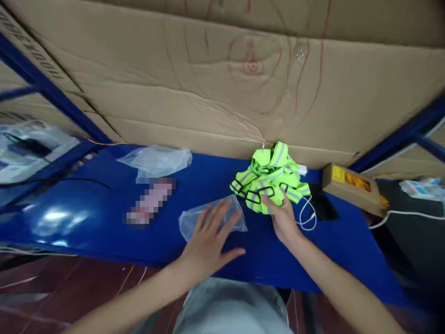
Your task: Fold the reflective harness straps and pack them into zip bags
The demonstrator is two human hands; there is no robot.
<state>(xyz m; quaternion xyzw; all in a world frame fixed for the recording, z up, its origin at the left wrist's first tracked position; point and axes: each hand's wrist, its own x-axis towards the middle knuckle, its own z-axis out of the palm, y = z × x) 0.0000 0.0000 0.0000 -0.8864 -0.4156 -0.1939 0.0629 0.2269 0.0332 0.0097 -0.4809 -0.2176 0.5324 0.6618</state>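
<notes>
My left hand [210,239] lies with its fingers spread over a clear plastic bag [189,221] on the blue table. Nothing is gripped in it. My right hand [283,218] is at the near side of a heap of neon-yellow reflective straps [274,169], its thumb and fingers closed on part of them. Grey shiny stripes and black plastic buckles show on the straps. The tips of the right fingers are partly hidden among them.
Another clear plastic bag [160,160] and a blurred-out pinkish object [151,202] lie to the left. A white cable [308,227], a dark phone-like slab [325,206] and a cardboard box [370,204] are at right. A cardboard wall [174,97] stands behind the table [139,243].
</notes>
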